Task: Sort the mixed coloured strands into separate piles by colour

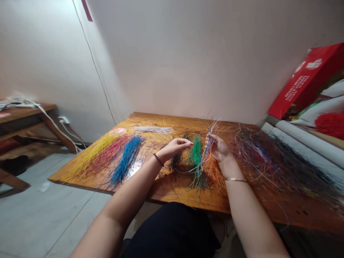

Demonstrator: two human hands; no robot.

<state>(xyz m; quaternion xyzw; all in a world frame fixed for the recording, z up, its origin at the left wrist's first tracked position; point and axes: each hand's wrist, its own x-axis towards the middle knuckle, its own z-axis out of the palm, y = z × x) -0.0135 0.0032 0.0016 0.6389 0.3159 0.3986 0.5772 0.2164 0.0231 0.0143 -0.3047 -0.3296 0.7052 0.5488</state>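
My right hand [219, 147] is wrapped round a loose bundle of mixed-colour wires [208, 152], mostly white, purple and orange, held upright above the table. To its left, my left hand [178, 146] is closed in a pinch beside the top of a green wire bundle [197, 152]; what lies between its fingertips is too small to make out. Orange wires [215, 172] lie under my right hand. Dark wires [175, 162] are partly hidden below my left hand. Blue wires [126, 161] lie left of my left forearm, and white wires [154, 129] lie farther back.
Red wires [107, 154] and yellow wires [90, 157] lie at the left of the wooden table [166, 193]. Tangled mixed wires [255, 154] and black wires [303, 161] cover the right. A red box [303, 80] and white rolls [309, 138] stand beyond. A wall is behind.
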